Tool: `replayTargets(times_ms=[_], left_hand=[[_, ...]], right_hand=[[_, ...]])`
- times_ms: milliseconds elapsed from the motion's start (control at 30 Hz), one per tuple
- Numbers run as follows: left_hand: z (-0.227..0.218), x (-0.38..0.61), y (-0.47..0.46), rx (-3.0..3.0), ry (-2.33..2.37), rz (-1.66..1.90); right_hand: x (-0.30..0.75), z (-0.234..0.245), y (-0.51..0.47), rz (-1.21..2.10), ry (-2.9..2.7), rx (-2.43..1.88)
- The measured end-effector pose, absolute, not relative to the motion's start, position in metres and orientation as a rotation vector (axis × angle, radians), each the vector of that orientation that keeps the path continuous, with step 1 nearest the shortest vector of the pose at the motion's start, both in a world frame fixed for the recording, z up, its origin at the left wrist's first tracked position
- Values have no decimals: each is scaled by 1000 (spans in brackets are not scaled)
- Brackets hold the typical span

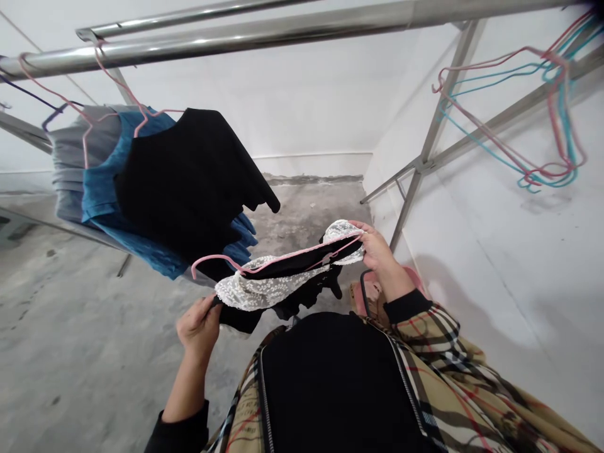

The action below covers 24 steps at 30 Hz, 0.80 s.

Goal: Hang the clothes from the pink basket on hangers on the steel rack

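Held out in front of me is a black garment with a white lace collar [257, 290], on a pink hanger [218, 258] whose hook points left. My left hand [201, 324] pinches the garment's black edge beside the left end of the lace. At the other end, my right hand [375, 245] grips the lace end, with fingers on its far side partly hidden. The pink hanger's wire runs through the garment's neck opening between both hands. Lower parts of the garment hang in dark folds beneath the lace.
A metal rail [245, 45] crosses above, carrying a black top [184, 176], a blue shirt [101, 189] and a grey garment [68, 163]. Pink and teal hangers [561, 126] hang at the right. A pink container [415, 280] stands on the floor beside my right arm, near the wall.
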<state>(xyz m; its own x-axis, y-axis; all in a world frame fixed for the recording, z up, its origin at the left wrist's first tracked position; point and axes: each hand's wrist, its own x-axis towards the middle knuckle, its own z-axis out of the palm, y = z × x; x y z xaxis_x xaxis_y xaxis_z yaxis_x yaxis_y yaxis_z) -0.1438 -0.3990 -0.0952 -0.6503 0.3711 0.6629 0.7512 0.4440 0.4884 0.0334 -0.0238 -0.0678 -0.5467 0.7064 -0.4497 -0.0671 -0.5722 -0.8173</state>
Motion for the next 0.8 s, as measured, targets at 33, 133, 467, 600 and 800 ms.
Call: replayTargets(times_ms=[33, 133, 467, 600, 800], left_hand=[[-96, -147, -399, -980, -2219, -1080], [-99, -157, -401, -1063, -2177, -1030], [-102, -152, -385, -1150, -2330, -672], [-114, -148, -366, -773, -2421, -1055], [-127, -165, -369, -426, -2382, -1532]], right_hand=[[33, -68, -24, 2124, -1069, -1138], [32, -73, -26, 1934, -1185, -1107], [41, -82, -34, 1137, -1754, -878], [65, -64, -62, 1119, -2040, -635], [103, -34, -52, 1068, -2560, -402]])
